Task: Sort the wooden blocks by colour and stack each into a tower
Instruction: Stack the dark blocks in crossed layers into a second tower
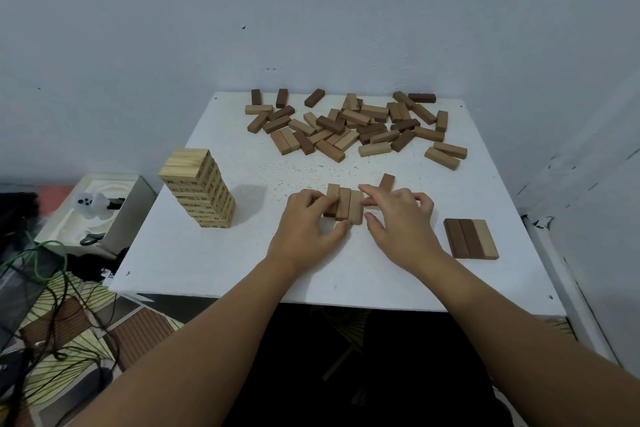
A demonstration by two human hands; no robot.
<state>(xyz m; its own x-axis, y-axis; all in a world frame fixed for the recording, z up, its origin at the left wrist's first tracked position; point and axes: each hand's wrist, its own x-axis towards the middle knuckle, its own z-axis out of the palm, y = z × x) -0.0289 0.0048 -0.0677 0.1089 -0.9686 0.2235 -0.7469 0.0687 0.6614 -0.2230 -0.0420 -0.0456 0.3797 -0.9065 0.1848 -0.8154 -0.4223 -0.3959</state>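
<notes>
Three mid-brown wooden blocks (344, 203) lie side by side in a row at the middle of the white table (214, 253). My left hand (308, 229) pinches the row's left side and near end with thumb and fingers. My right hand (398, 218) presses its fingers against the row's right side. One more brown block (387, 183) lies just behind my right fingers. A tall tower of pale blocks (199, 187) stands at the left. A flat row of two dark blocks and one pale block (471, 238) lies at the right. A loose pile of mixed blocks (353, 126) covers the far side.
The table stands in a corner, with walls behind and to the right. Left of it, a white tray (83, 215) with a small white figure sits on a low surface. Cables (45, 288) trail over a patterned floor mat below.
</notes>
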